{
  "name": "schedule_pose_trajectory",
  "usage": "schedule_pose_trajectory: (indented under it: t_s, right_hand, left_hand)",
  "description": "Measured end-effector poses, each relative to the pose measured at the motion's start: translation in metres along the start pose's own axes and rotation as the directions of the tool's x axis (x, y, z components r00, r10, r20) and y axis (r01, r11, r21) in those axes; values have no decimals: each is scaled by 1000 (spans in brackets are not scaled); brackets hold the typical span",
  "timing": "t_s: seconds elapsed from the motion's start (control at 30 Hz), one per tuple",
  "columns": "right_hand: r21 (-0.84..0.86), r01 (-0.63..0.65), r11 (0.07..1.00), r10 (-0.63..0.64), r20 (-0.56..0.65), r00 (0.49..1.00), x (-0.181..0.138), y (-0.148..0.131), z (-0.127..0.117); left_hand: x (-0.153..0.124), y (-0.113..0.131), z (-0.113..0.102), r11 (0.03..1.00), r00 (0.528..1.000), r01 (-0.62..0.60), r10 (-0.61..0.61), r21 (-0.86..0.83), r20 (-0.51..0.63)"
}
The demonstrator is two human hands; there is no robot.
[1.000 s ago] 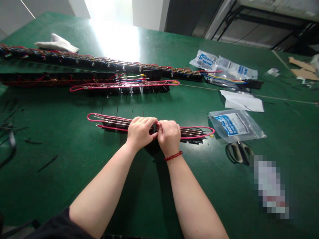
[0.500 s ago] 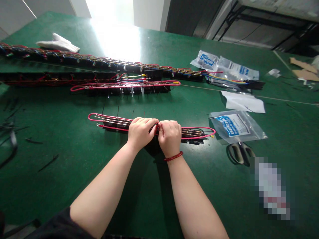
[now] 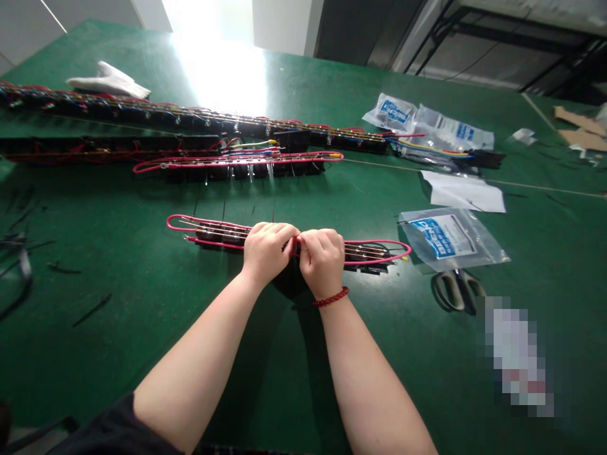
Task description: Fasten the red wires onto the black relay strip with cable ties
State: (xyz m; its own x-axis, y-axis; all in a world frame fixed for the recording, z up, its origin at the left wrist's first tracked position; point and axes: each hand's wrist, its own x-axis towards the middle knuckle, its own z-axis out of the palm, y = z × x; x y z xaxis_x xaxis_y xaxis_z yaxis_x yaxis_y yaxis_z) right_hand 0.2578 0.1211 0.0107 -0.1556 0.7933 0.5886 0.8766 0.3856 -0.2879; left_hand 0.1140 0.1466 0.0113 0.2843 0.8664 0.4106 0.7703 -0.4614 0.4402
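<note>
A black strip assembly (image 3: 367, 254) with bare metal rods and a looped red wire (image 3: 215, 242) lies crosswise on the table in front of me. Over its middle, my left hand (image 3: 270, 248) is closed, thumb and fingers pinched together. My right hand (image 3: 322, 259), with a red bead bracelet at the wrist, is closed right beside it, the fingertips nearly meeting. Whatever the fingers pinch is small and hidden by the hands. Thin black ties stick up behind the strip's left half.
Farther back lie a second strip with red wire (image 3: 246, 169) and a long wired strip (image 3: 180, 117). To the right are a labelled plastic bag (image 3: 453, 240), scissors (image 3: 458, 291) and white paper (image 3: 465, 191). A white glove (image 3: 109, 80) sits at the back left; black tie scraps (image 3: 92, 309) lie left.
Both hands stay over the strip's middle, with only a slight shift of the fingers and thumbs. The strip has not visibly moved.
</note>
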Motion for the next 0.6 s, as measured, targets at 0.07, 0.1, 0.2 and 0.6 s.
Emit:
schedule_pose_trajectory:
  t_s: [0.07,0.1,0.2,0.6]
  right_hand:
    - [6,-2,1000,2,-4,1000,0,0,0]
    - [9,-7,1000,7,-6,1000,-1,0,0]
    - [18,-21,1000,21,-19,1000,-1,1,1]
    - [80,-73,994,69,46,997,1,3,4]
  left_hand:
    - [0,0,0,1000,1000,0,0,3,4]
    - [0,0,0,1000,1000,0,0,4,5]
    - [0,-1,0,1000,1000,-2,2,6,2]
    - [0,-1,1,999,1000,7,-7,31,11]
